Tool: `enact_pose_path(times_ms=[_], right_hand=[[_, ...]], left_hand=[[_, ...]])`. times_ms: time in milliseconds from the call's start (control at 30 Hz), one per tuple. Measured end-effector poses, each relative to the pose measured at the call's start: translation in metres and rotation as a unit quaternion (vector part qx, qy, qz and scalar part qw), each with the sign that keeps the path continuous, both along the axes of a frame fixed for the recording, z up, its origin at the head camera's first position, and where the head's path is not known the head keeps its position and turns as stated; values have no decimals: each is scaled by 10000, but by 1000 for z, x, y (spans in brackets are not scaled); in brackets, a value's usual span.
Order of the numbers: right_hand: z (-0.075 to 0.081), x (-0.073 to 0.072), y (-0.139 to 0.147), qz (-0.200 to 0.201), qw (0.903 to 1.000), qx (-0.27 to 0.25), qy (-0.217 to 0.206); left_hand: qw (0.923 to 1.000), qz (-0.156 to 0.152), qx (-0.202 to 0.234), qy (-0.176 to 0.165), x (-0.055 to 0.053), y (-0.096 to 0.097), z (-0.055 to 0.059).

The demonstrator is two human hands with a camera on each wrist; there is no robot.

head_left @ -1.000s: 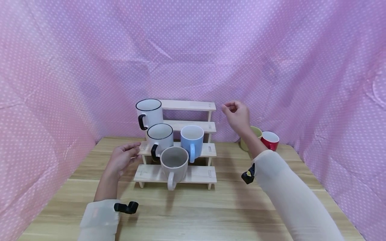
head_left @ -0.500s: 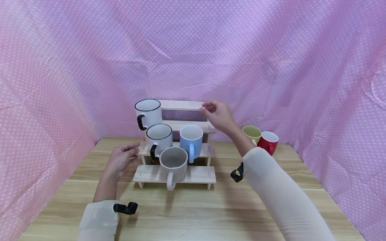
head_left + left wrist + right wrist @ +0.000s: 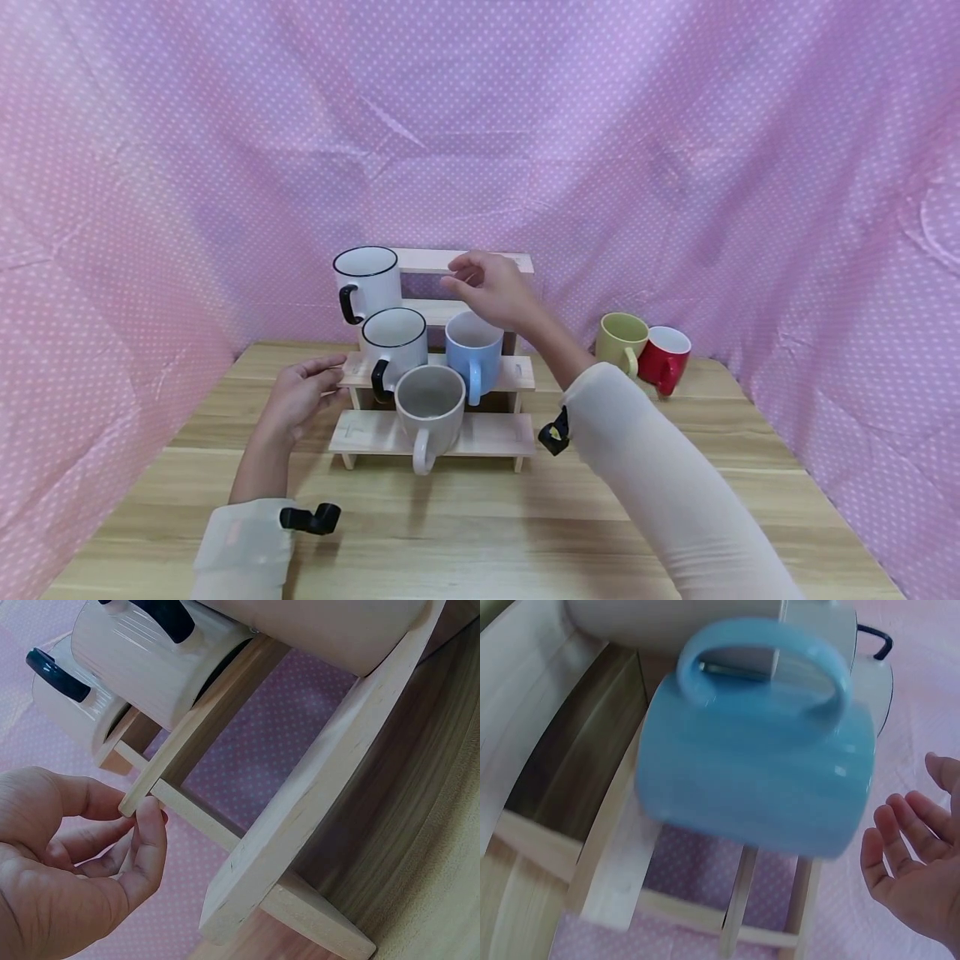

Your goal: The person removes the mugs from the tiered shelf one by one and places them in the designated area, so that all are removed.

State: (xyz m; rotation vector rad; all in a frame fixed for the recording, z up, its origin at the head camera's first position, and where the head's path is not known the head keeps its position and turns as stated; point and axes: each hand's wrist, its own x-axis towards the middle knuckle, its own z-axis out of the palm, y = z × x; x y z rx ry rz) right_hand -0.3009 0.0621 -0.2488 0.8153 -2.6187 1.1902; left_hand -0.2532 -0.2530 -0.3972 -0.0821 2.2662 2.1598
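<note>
our left grip (image 3: 303, 393) pinches the rack (image 3: 362, 429); our right grip (image 3: 491, 288), relaxed and empty, hangs near the blue mug (image 3: 457, 354), probably stiff, slick, breakable, best held by its handle (image 3: 475, 383).

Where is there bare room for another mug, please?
The table is bare before the rack, between the sleeves, as are the bottom shelf's ends, beside the gray mug. The blue mug and front white mug crowd the shelf above.

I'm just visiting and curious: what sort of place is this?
Probably a makeshift recording booth: pink polka-dot cloth hangs behind and beside a wooden table, and a small black device sits at each cuff.
</note>
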Motion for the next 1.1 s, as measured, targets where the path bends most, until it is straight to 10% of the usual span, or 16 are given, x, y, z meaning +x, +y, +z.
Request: enact_pose_path(times_ms=[1100], right_hand=[[-15, 21, -103, 958, 9949, 265, -140]], left_hand=[[9999, -75, 64, 25, 1, -2, 2]])
